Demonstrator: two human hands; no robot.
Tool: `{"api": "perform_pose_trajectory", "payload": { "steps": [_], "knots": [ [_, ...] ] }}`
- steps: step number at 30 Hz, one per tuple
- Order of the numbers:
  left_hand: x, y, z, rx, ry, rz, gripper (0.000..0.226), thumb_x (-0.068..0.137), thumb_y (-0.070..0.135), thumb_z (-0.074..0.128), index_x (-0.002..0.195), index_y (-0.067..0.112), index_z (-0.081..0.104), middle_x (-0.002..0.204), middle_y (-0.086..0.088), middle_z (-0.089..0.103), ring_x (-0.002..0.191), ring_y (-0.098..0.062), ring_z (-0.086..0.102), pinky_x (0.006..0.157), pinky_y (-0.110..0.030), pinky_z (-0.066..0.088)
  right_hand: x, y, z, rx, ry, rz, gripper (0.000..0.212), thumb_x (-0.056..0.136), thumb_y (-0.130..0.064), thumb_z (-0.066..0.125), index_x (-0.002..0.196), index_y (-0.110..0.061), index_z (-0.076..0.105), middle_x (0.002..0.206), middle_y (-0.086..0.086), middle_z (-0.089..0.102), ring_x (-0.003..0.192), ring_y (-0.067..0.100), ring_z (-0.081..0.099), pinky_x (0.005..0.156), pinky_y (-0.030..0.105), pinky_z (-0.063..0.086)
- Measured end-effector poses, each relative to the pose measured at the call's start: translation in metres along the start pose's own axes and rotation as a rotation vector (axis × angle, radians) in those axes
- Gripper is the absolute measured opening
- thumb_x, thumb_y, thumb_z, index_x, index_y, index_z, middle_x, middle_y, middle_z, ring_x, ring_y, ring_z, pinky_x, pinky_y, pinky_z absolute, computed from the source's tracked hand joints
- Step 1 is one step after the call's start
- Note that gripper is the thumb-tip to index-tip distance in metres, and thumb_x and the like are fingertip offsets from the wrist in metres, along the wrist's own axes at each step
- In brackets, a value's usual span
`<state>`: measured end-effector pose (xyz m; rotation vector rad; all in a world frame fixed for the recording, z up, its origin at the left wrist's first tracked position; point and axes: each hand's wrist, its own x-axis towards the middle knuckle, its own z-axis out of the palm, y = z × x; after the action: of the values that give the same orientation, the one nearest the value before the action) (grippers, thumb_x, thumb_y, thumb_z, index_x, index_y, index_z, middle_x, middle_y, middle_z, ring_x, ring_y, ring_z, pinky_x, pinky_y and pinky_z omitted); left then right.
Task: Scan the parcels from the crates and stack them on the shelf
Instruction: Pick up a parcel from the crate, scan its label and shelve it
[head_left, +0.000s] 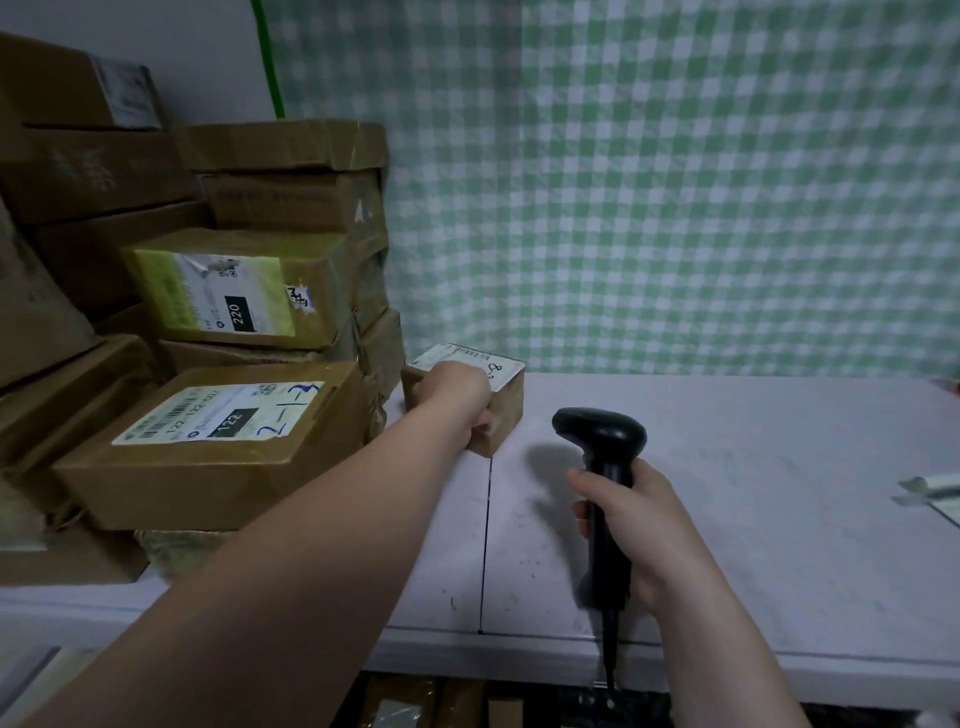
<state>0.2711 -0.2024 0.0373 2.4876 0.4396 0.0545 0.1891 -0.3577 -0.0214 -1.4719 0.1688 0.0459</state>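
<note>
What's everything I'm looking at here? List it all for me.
white shelf board: one, white, across the foreground.
stacked brown cardboard parcels: many, exact count unclear, brown with white labels, left end of the shelf.
small brown cardboard parcel: one, brown with a white label on top, just right of the stack.
black handheld barcode scanner: one, black, above the shelf, right of the small parcel.
green-and-white checked cloth: one, hanging behind the shelf.
white paper scraps: count unclear, white, right edge.
left hand: one, fingers grip the small parcel.
right hand: one, fingers wrap the scanner's handle.
</note>
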Motion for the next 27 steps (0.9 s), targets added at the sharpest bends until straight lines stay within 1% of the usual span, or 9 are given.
{"api": "perform_pose_trajectory", "payload": {
  "steps": [3, 6, 8, 10, 15, 22, 24, 26, 27],
  "knots": [
    [0.008, -0.006, 0.005, 0.082, 0.179, 0.057, 0.040, 0.092, 0.009, 0.048, 0.132, 0.009, 0.052, 0.137, -0.013, 0.049, 0.122, -0.028, 0.051, 0.094, -0.032, 0.043, 0.001, -0.002, -0.002, 0.004, 0.005, -0.002, 0.016, 0.084, -0.011, 0.069, 0.097, -0.006, 0.061, 0.075, 0.008, 0.058, 0.066, 0.021, 0.056, 0.067, 0.037, 0.046],
    [0.010, -0.013, 0.015, 0.205, 0.224, 0.221, 0.031, 0.090, 0.009, 0.050, 0.117, 0.017, 0.061, 0.120, -0.006, 0.061, 0.109, -0.026, 0.057, 0.073, -0.032, 0.043, 0.000, -0.005, -0.004, 0.003, -0.013, -0.006, 0.015, 0.085, -0.011, 0.068, 0.097, -0.006, 0.060, 0.075, 0.008, 0.057, 0.067, 0.021, 0.055, 0.065, 0.035, 0.046],
    [0.015, -0.015, 0.021, 0.214, 0.218, 0.252, 0.021, 0.091, 0.009, 0.049, 0.106, 0.015, 0.063, 0.110, -0.007, 0.065, 0.099, -0.026, 0.059, 0.068, -0.031, 0.040, -0.001, -0.007, -0.004, -0.005, -0.023, -0.007, 0.014, 0.086, -0.012, 0.068, 0.097, -0.008, 0.059, 0.076, 0.008, 0.057, 0.068, 0.020, 0.055, 0.065, 0.033, 0.047],
    [0.017, -0.014, 0.023, 0.183, 0.167, 0.254, 0.021, 0.090, 0.008, 0.048, 0.107, 0.012, 0.060, 0.114, -0.011, 0.064, 0.103, -0.028, 0.058, 0.074, -0.032, 0.044, -0.002, -0.008, -0.004, -0.010, -0.033, -0.008, 0.014, 0.086, -0.013, 0.068, 0.097, -0.009, 0.060, 0.077, 0.007, 0.058, 0.069, 0.020, 0.056, 0.066, 0.033, 0.048],
    [0.009, -0.012, 0.022, 0.122, 0.040, 0.245, 0.041, 0.088, 0.003, 0.049, 0.129, 0.009, 0.049, 0.128, -0.013, 0.056, 0.117, -0.031, 0.052, 0.097, -0.037, 0.045, -0.007, -0.008, -0.006, -0.048, -0.046, 0.005, 0.016, 0.087, -0.014, 0.067, 0.100, -0.009, 0.060, 0.078, 0.008, 0.059, 0.072, 0.021, 0.056, 0.070, 0.035, 0.048],
    [-0.045, -0.031, 0.006, -0.034, -0.002, 0.337, 0.041, 0.091, 0.007, 0.048, 0.130, 0.016, 0.060, 0.133, -0.004, 0.058, 0.121, -0.023, 0.053, 0.093, -0.025, 0.041, -0.031, -0.010, 0.004, -0.095, -0.089, -0.009, 0.015, 0.087, -0.019, 0.068, 0.098, -0.011, 0.063, 0.083, 0.006, 0.060, 0.072, 0.019, 0.058, 0.068, 0.034, 0.047],
    [-0.071, -0.046, 0.001, -0.219, -0.115, 0.268, 0.036, 0.090, 0.009, 0.053, 0.124, 0.016, 0.063, 0.119, -0.005, 0.064, 0.105, -0.021, 0.060, 0.084, -0.026, 0.046, -0.046, -0.012, 0.013, -0.063, -0.131, -0.004, 0.020, 0.089, -0.023, 0.066, 0.104, -0.012, 0.063, 0.085, 0.004, 0.061, 0.075, 0.017, 0.058, 0.069, 0.031, 0.046],
    [-0.105, -0.061, -0.006, -0.474, -0.351, 0.186, 0.036, 0.088, 0.007, 0.059, 0.124, 0.011, 0.061, 0.093, -0.007, 0.065, 0.083, -0.022, 0.062, 0.075, -0.034, 0.052, -0.065, -0.013, 0.025, 0.012, -0.185, 0.024, 0.026, 0.092, -0.026, 0.061, 0.115, -0.015, 0.060, 0.090, 0.002, 0.064, 0.082, 0.017, 0.062, 0.072, 0.031, 0.049],
    [-0.122, -0.069, -0.010, -0.565, -0.451, 0.157, 0.037, 0.089, 0.005, 0.060, 0.126, 0.011, 0.059, 0.087, -0.006, 0.064, 0.080, -0.020, 0.062, 0.075, -0.036, 0.053, -0.076, -0.013, 0.031, 0.059, -0.218, 0.045, 0.027, 0.094, -0.026, 0.059, 0.119, -0.017, 0.058, 0.095, 0.003, 0.067, 0.087, 0.019, 0.066, 0.074, 0.032, 0.051]
  ]
}}
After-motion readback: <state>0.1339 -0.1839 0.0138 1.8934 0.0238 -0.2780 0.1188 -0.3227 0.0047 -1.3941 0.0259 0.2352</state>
